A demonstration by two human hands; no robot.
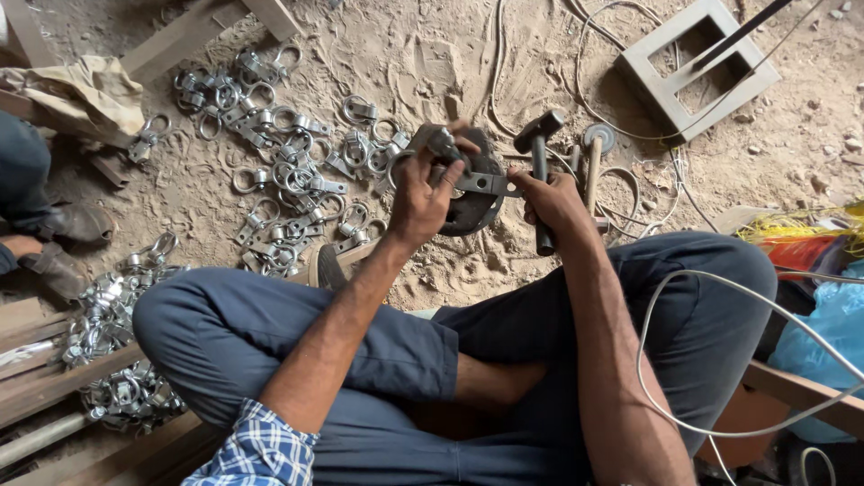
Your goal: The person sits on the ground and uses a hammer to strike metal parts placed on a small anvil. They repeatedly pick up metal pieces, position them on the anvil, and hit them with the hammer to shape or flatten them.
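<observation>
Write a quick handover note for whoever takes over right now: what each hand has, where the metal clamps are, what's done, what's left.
Left hand: pinching a metal clamp piece on the round dark block.
Right hand: gripping the hammer by its handle, head up.
A second hammer lies beside it.
Loose clamps are spread on the sandy ground ahead; another heap sits by the left knee.
Which pile is finished cannot be told; the piece on the block is in hand.

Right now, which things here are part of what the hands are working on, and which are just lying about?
In the work:
left hand on a metal clamp piece
right hand gripping a hammer
dark round block underneath
pile of metal ring clamps

Lying about:
concrete block
white cable
blue bag
cloth
</observation>
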